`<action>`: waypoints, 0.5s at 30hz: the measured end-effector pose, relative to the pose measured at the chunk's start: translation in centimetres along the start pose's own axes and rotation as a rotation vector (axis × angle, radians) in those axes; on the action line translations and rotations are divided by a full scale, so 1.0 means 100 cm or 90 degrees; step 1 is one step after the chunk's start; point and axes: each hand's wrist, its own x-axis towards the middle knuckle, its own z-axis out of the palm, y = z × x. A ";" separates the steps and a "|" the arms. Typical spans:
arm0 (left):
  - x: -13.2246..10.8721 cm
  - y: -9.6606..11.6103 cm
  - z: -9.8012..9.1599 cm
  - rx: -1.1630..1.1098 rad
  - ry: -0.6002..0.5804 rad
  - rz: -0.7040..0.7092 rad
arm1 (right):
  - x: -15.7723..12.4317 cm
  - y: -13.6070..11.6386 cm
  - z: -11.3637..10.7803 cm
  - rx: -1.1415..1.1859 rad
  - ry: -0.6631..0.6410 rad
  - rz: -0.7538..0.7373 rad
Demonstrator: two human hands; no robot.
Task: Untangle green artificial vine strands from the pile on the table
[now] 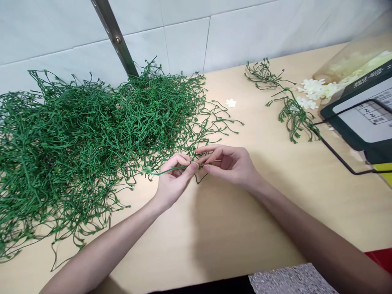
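My left hand (176,177) pinches a thin green artificial flower stem (167,170) between thumb and fingers, and the stem sticks out to the left. Close beside it, my right hand (228,163) is closed, thumb against fingers, at the other end of the same stem. A dark bent piece of stem hangs below the fingertips. Exactly what lies between the right fingertips is partly hidden. Behind and left of both hands spreads a large tangled heap of green plastic stems (92,130), its loose ends reaching the fingers.
A few branched stems (295,116) lie at the right. One white artificial blossom (230,103) sits near the heap; more white blossoms (315,90) spill by a clear bag. A dark labelled card (361,106) and black wire frame (339,161) are at right. A metal post (118,40) stands behind.
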 end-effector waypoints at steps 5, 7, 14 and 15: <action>0.000 0.000 -0.001 0.027 0.004 0.020 | 0.002 -0.007 -0.002 0.041 -0.061 0.077; 0.001 0.000 -0.001 0.025 0.006 0.014 | 0.003 -0.011 -0.004 0.026 -0.080 0.089; -0.002 0.002 -0.002 0.038 -0.019 -0.035 | 0.000 -0.015 -0.007 -0.198 -0.121 0.040; -0.002 0.002 -0.002 0.038 -0.025 -0.057 | 0.000 -0.014 -0.007 -0.273 -0.124 0.003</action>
